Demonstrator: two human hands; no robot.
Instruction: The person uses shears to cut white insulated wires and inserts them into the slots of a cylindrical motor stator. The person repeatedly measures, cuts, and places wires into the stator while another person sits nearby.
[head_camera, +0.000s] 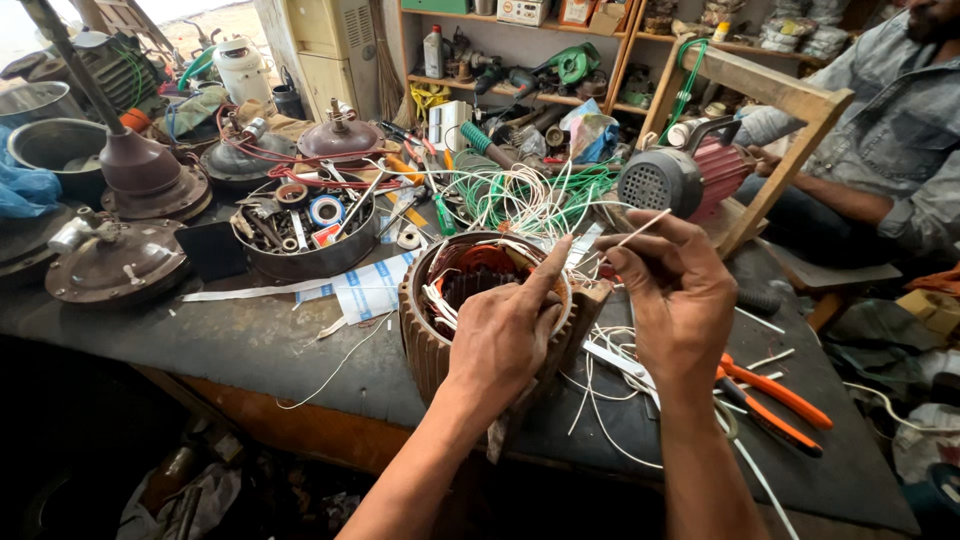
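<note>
A brown motor stator (430, 330) with copper windings and white leads stands on the dark workbench (250, 340). My left hand (505, 335) rests on its rim, with the index finger pointing into the bundle of white wires (530, 205) above it. My right hand (675, 295) is just right of the stator and pinches a thin white wire sleeve (645, 230) between thumb and fingers. Orange-handled pliers (775, 400) lie on the bench below my right wrist.
A metal bowl of small parts (305, 225) and several fan motor housings (120, 260) crowd the left. Green wire coils (510, 190) lie behind the stator. A grey and pink motor (680, 175) sits by a wooden frame (790, 120). Another person (890, 130) sits at the right.
</note>
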